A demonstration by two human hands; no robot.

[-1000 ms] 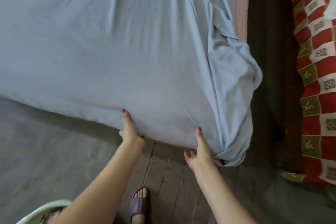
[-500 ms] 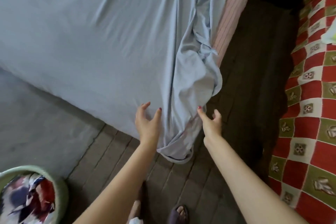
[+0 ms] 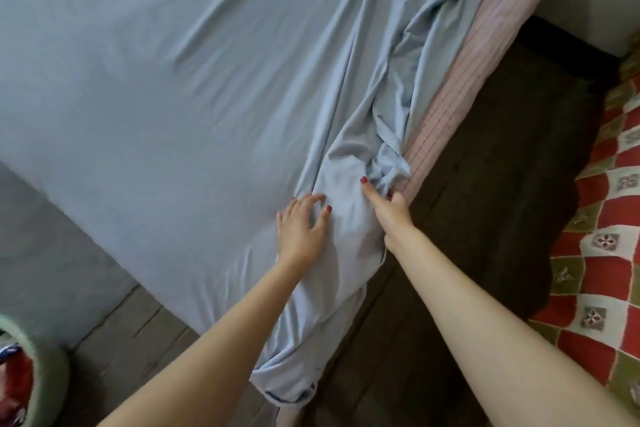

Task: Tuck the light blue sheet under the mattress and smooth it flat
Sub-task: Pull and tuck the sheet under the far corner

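The light blue sheet (image 3: 173,80) covers the bed top and bunches into thick folds along the right edge, with a loose corner hanging down toward the floor. The pink striped mattress (image 3: 467,66) shows bare on its right side. My left hand (image 3: 301,225) lies flat on the sheet near the corner, fingers spread. My right hand (image 3: 389,210) is at the bunched folds by the mattress edge; its index finger stretches along the cloth while the other fingers curl into a fold.
A narrow dark floor strip (image 3: 502,201) runs between the bed and a red, green and white checked cover (image 3: 606,253) on the right. A green basket (image 3: 48,378) with coloured cloth stands at the lower left on grey floor boards.
Both hands rose from the sheet's lower edge at the foot of the bed to the corner. The left now presses the top; the right has gone into the bunched folds.
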